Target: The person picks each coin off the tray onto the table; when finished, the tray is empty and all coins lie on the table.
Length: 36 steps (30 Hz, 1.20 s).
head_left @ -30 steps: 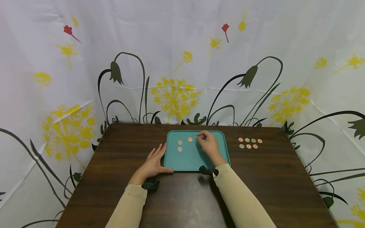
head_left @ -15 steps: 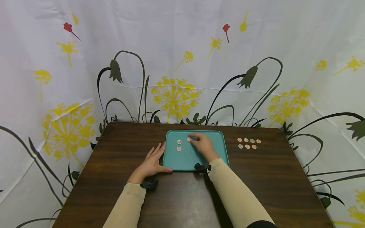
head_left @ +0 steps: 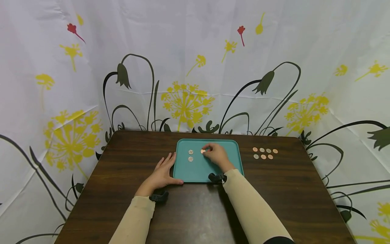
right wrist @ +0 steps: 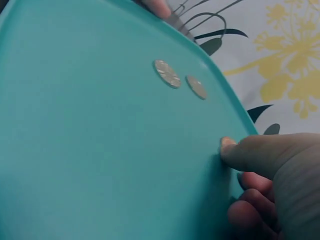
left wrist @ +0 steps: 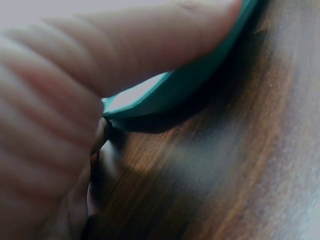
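A teal tray (head_left: 195, 174) lies on the dark wooden table. My left hand (head_left: 159, 174) rests at its front left corner, fingers spread along the left side and thumb against the near edge. In the left wrist view the thumb (left wrist: 150, 40) lies straight across the tray's edge. My right hand (head_left: 217, 156) is over the tray and pinches a copper coin (head_left: 202, 151) between thumb and fingers; the thumb covers part of the coin (right wrist: 227, 141) in the right wrist view. Left of it, two silver coins lie flat on the tray, a farther one (head_left: 190, 151) and a nearer one (head_left: 190, 159).
Right of the tray, several copper and silver coins lie on the table (head_left: 289, 189) in two rows, among them a copper coin (head_left: 255, 149) and a silver coin (head_left: 256, 156). A flower-patterned curtain (head_left: 189, 51) hangs behind the table.
My right hand has moved left across the tray to the copper coin and now pinches it. The coin has shifted slightly right and nearer. My left hand stays at the tray's corner.
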Tool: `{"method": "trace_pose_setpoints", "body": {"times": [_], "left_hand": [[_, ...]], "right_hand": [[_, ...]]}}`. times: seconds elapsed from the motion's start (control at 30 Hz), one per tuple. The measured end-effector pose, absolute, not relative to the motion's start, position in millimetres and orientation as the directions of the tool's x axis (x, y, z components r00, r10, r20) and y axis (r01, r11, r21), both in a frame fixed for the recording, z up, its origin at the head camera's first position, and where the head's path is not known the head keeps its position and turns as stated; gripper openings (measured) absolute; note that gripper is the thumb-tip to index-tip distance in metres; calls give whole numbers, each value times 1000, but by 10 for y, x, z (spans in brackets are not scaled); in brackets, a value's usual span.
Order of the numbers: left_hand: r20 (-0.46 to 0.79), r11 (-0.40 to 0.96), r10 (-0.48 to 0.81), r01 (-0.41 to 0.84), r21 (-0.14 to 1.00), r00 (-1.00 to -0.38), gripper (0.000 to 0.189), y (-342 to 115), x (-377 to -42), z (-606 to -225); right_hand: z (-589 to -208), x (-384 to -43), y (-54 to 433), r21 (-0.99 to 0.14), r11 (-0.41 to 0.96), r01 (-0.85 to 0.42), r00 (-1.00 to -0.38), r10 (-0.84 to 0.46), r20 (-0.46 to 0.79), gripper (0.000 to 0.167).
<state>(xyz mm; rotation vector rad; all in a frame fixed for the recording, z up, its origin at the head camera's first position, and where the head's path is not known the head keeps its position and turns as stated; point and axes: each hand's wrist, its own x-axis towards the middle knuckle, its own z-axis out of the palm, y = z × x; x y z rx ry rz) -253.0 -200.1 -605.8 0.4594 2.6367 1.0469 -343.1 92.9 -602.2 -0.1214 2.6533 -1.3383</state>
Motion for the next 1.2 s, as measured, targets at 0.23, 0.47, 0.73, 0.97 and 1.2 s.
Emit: {"method": "trace_pose_setpoints", "body": {"times": [0.23,0.47,0.73,0.97,1.2], "left_hand": [[-116,682,382,195,705,-917,138,-2038,-2520,-6055],[-125,685,385,192,703,-914,139,-2045,-2514,-6065],[-127,687,386,193,700,-914,140,-2043,-2509,-6068],[-117,677,391,199,709,-913,138,-2010,-2506,-6069],[-118,679,388,197,707,-914,137,-2022,-2514,-6054]], "right_hand": [[-6082,-3446,978,-871,490,23,-978,-170,-122,13],[-6107,-3425,1019,-936,350,36,-976,-189,-108,11],[-6159,-3347,1001,-931,358,-68,-995,-93,37,9],[-6056,-3224,1131,-949,298,-107,-990,53,128,17],[-5876,-3030,1664,-934,346,-95,-979,137,150,17]]}}
